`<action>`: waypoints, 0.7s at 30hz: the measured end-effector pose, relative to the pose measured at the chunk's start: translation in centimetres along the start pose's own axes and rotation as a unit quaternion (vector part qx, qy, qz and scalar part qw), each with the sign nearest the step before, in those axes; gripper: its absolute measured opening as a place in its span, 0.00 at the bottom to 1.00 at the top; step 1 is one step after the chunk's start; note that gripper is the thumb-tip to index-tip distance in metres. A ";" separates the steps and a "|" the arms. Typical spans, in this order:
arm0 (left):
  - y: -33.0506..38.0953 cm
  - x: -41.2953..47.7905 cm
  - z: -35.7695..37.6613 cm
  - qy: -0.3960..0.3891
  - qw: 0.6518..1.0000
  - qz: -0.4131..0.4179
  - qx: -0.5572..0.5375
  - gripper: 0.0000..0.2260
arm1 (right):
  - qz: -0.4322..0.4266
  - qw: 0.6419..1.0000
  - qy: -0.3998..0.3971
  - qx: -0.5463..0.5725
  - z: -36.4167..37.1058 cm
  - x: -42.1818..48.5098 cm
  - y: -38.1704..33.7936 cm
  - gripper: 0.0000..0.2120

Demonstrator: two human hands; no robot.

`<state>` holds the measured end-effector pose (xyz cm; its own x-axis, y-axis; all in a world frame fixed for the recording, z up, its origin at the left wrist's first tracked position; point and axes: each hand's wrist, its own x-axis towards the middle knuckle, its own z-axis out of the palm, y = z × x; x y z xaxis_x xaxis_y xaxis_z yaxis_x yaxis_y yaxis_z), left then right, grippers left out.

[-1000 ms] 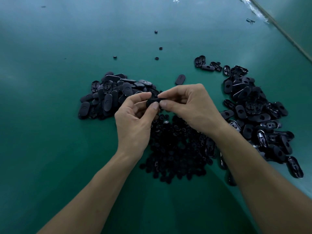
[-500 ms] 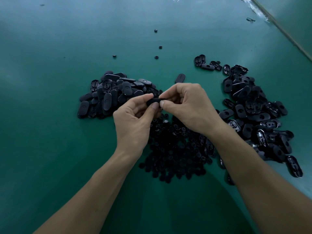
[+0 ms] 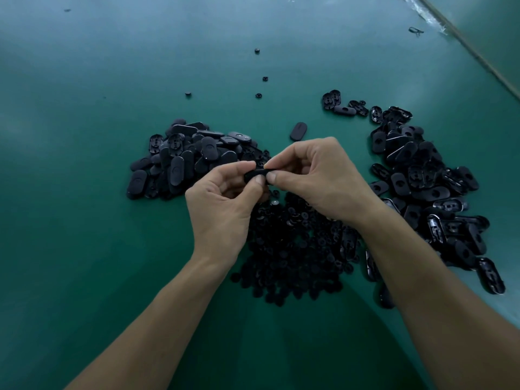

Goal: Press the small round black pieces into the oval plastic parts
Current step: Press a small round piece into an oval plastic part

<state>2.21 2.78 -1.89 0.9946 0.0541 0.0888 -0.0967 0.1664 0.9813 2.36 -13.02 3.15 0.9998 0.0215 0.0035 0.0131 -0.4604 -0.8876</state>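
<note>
At frame centre, the left hand (image 3: 222, 204) and right hand (image 3: 318, 178) both pinch one oval plastic part (image 3: 256, 174) between thumb and forefinger, braced from either end, probably to seat a round piece. Round pieces (image 3: 292, 249) lie heaped directly below, within easy reach; whether one is already pressed in cannot be told.

Matt, smooth black plastic on the oval part (image 3: 254, 174) pinched in the fingers (image 3: 284, 160). Left of the fingers, matt ovals (image 3: 180, 164) heaped; right of them, glossier ovals (image 3: 422, 190) glinting; below them, dull round pieces (image 3: 292, 249) on a smooth green table (image 3: 84, 220).
</note>
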 end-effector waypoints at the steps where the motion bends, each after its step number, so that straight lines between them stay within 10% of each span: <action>1: 0.0 0.0 0.0 0.001 1.000 0.001 0.002 0.09 | 0.001 1.000 -0.004 0.003 -0.1 0.1 0.0 0.05; 21: 0.3 -0.2 0.0 -0.002 0.999 0.030 0.018 0.09 | -0.002 0.999 0.000 0.043 0.6 0.5 0.4 0.04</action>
<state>2.03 2.77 -1.61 0.9873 0.0589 0.1476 -0.1541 0.1269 0.9799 2.83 -12.66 2.54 0.9997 0.0237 0.0061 0.0147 -0.3833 -0.9235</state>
